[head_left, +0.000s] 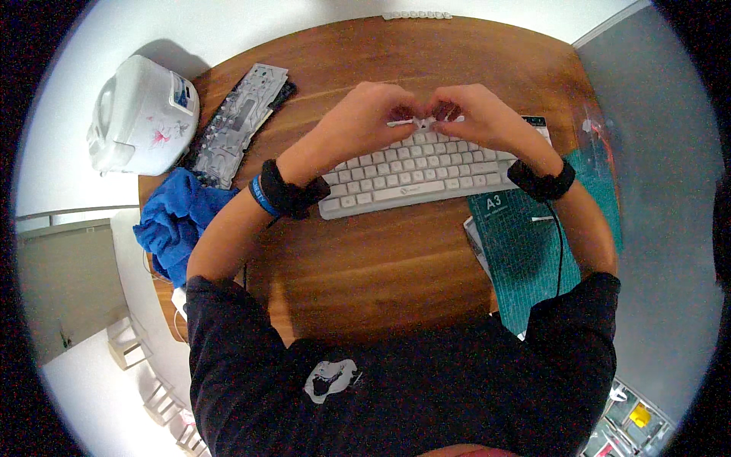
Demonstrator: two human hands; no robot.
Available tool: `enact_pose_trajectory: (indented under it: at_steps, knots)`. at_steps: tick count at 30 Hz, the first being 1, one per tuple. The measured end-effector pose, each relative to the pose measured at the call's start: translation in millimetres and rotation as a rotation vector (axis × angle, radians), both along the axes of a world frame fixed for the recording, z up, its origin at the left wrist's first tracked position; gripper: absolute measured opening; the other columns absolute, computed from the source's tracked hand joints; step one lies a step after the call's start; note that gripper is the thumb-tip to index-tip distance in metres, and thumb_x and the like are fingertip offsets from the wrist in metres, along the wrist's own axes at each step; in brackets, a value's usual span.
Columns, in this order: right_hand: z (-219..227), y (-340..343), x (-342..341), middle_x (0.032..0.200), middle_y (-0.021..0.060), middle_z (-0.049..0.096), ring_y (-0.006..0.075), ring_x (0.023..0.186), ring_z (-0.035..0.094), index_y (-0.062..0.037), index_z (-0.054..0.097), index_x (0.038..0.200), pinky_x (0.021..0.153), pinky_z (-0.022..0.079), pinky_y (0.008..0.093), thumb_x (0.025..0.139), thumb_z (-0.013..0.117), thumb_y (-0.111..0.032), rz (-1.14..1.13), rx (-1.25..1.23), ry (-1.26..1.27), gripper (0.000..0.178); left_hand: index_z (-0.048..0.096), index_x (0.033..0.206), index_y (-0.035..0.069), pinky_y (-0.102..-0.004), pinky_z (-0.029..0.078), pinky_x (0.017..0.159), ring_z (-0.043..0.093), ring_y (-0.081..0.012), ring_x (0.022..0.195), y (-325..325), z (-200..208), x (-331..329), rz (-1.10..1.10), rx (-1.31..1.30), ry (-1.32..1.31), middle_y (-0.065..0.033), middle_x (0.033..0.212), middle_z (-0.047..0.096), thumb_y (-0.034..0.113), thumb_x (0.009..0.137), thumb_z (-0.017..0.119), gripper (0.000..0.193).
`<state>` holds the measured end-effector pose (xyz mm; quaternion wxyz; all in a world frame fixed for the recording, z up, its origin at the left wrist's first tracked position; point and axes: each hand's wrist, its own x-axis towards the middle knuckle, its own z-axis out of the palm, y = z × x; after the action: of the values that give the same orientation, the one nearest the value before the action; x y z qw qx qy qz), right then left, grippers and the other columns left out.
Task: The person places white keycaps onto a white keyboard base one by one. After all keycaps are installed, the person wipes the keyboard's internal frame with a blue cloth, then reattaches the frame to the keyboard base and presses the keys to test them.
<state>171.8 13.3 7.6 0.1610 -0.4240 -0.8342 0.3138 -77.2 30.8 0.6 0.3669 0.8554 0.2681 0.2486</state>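
A white compact keyboard lies on the wooden desk, tilted slightly up to the right. Over its far edge my left hand and my right hand meet, fingers curled and closed toward each other. Between the fingertips shows a small pale piece; its kind is too small to tell, and the fingers partly hide it. The hands cover the upper rows of keys. Each wrist wears a black band, and a cable hangs from the right one.
A green cutting mat lies at the right. To the left are a white rice cooker, a grey keyboard-like panel and a crumpled blue cloth. A row of white keycaps sits at the desk's far edge.
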Motion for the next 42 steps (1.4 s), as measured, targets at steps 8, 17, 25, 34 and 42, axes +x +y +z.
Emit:
enact_pose_trajectory:
  at_steps: [8,17,25,34,42]
  knots:
    - [-13.0,-3.6,1.4,0.095,0.011,0.075,0.0195,0.086,0.071,-0.0014,0.071,0.107,0.08,0.057,0.0333,0.088,0.077,-0.008,-0.005,-0.017,0.069,0.021,0.074,0.11,0.001,-0.0382,0.059,0.089,0.075,-0.0293,0.099,-4.6,-9.0,-6.1,0.034,0.014,0.177,-0.0172,0.104,0.076,0.015,0.088,0.075,0.026]
    - [-16.6,2.5,5.0,0.098,0.0133,0.072,0.0282,0.091,0.071,-0.0019,0.071,0.107,0.081,0.057,0.0376,0.087,0.075,-0.006,0.132,0.143,0.058,0.021,0.074,0.1,0.004,-0.0425,0.059,0.079,0.074,-0.0348,0.087,-3.6,-17.2,-3.1,0.043,0.112,0.033,-0.0177,0.09,0.074,0.014,0.081,0.076,0.022]
    - [-13.5,2.3,5.3,0.101,0.0149,0.068,0.0341,0.094,0.068,-0.0028,0.071,0.107,0.08,0.055,0.0423,0.088,0.075,-0.009,0.105,0.272,-0.054,0.02,0.076,0.098,0.004,-0.042,0.059,0.08,0.074,-0.0338,0.089,-5.0,-8.5,-2.5,0.056,0.155,0.187,-0.0167,0.096,0.075,0.015,0.084,0.076,0.018]
    - [-21.9,1.7,-4.4,0.094,0.0162,0.072,0.0353,0.088,0.07,-0.0041,0.072,0.103,0.08,0.057,0.0442,0.091,0.074,-0.016,0.039,0.194,-0.006,0.017,0.074,0.089,0.006,-0.0481,0.056,0.073,0.07,-0.0396,0.083,-7.5,-15.5,0.4,0.05,0.376,0.23,-0.0172,0.085,0.07,0.011,0.084,0.069,0.009]
    - [-26.5,3.6,-8.7,0.093,0.0167,0.071,0.0371,0.088,0.07,-0.0031,0.07,0.096,0.079,0.057,0.0443,0.089,0.075,-0.019,0.026,0.237,-0.075,0.019,0.077,0.104,0.01,-0.048,0.059,0.077,0.072,-0.0398,0.086,-6.1,-16.8,0.3,-0.026,0.458,0.311,-0.0158,0.094,0.072,0.011,0.089,0.066,0.019]
